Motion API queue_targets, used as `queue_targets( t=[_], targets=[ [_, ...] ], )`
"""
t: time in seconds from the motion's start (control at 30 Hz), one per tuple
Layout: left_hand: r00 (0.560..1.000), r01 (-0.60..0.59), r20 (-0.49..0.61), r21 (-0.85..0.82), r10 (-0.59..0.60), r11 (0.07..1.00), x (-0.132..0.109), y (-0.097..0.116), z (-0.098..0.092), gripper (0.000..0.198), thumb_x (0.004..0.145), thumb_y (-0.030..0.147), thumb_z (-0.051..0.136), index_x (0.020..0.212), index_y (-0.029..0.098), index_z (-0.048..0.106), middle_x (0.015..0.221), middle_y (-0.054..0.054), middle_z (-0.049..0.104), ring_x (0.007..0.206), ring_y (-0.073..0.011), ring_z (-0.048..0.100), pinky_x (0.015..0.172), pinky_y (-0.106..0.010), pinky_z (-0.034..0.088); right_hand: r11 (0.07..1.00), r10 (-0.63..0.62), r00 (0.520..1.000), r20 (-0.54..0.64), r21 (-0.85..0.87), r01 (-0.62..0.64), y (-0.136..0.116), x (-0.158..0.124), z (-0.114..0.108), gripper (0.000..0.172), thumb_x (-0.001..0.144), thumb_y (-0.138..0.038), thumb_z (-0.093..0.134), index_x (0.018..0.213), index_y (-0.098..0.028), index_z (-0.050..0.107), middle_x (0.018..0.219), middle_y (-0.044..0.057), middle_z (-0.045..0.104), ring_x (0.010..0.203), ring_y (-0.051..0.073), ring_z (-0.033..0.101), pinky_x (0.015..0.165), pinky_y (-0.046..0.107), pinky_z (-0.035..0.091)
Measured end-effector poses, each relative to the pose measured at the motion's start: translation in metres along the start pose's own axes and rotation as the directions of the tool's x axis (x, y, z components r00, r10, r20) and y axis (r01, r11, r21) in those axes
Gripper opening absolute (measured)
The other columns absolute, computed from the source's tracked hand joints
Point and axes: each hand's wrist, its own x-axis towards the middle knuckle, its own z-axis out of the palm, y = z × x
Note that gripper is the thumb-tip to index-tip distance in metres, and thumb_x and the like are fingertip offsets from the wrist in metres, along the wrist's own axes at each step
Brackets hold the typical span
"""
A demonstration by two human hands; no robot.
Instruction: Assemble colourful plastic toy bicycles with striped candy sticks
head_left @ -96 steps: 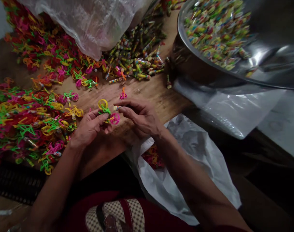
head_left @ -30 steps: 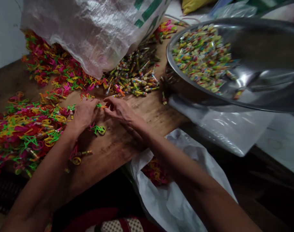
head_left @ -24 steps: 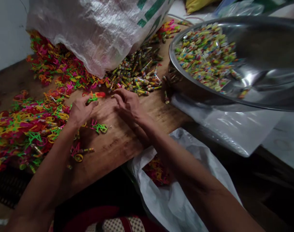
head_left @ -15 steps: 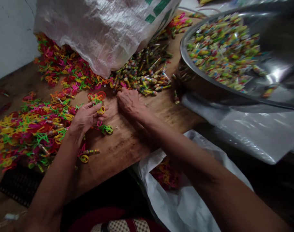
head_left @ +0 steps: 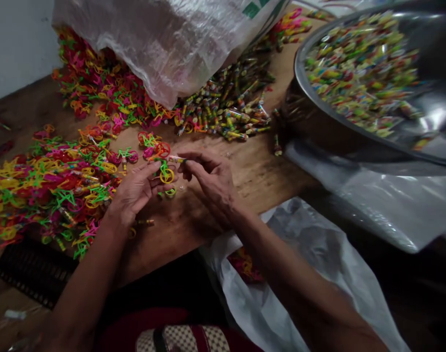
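My left hand point(head_left: 137, 190) is closed round a small plastic toy bicycle point(head_left: 163, 167) with green, yellow and red parts. Between the thumb and fingers of my right hand point(head_left: 211, 178) is a small printed tube point(head_left: 177, 159), whose free end meets the toy bicycle; whether it sits inside the frame I cannot tell. A mixed pile of toy bicycles point(head_left: 72, 178), some with tubes in them, lies left of my left hand. Beyond my right hand is a heap of loose printed tubes point(head_left: 230, 110). More colourful plastic bicycle pieces point(head_left: 109, 98) are heaped behind.
A large plastic bag point(head_left: 164, 44) overhangs the heaps at the back of the wooden table point(head_left: 171, 227). To the right stands a metal basin point(head_left: 300, 73) of tubes, above clear plastic sheets point(head_left: 384, 205). A white sack point(head_left: 292, 254) hangs below the table edge; a black tray point(head_left: 28, 274) lies at left.
My right hand has come back from the tube heap with a printed tube and now meets my left hand. The left hand still holds the toy bicycle, now slightly farther right.
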Motion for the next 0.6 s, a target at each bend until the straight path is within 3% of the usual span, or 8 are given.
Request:
queue_targets(
  t=[0.27, 0.47, 0.6],
  targets=[
    [0.999, -0.014, 0.031, -0.040, 0.015, 0.999, -0.013, -0.009, -0.001, 0.009, 0.089, 0.015, 0.060, 0.090, 0.013, 0.069, 0.086, -0.007, 0.077, 0.064, -0.0142, 0.072, 0.053, -0.020, 0.059, 0.986, 0.027, 0.999, -0.039, 0.168, -0.020, -0.005, -0.015, 0.009, 0.016, 0.080, -0.033, 0.073, 0.090, -0.020, 0.077, 0.069, -0.002, 0.068, 0.057, 0.010, 0.058, 0.056, 0.026, 0.049],
    [1.000, 0.018, 0.010, -0.050, -0.017, 0.999, -0.012, -0.013, 0.000, 0.013, 0.092, 0.017, 0.059, 0.095, 0.012, 0.070, 0.087, -0.007, 0.077, 0.064, -0.0143, 0.072, 0.053, -0.020, 0.059, 0.937, 0.131, 0.991, -0.028, 0.329, -0.115, 0.000, -0.020, 0.007, 0.015, 0.082, -0.032, 0.073, 0.091, -0.021, 0.076, 0.071, -0.002, 0.071, 0.059, 0.009, 0.060, 0.061, 0.025, 0.052],
    [0.999, 0.047, 0.023, -0.039, -0.046, 0.998, -0.010, -0.016, 0.000, 0.015, 0.092, 0.018, 0.059, 0.096, 0.011, 0.072, 0.088, -0.009, 0.077, 0.070, -0.0164, 0.074, 0.053, -0.019, 0.059, 0.938, 0.162, 0.987, 0.016, 0.308, -0.159, 0.004, -0.020, 0.003, 0.020, 0.082, -0.036, 0.073, 0.093, -0.020, 0.076, 0.073, -0.001, 0.071, 0.061, 0.010, 0.061, 0.062, 0.027, 0.053]
  ],
)
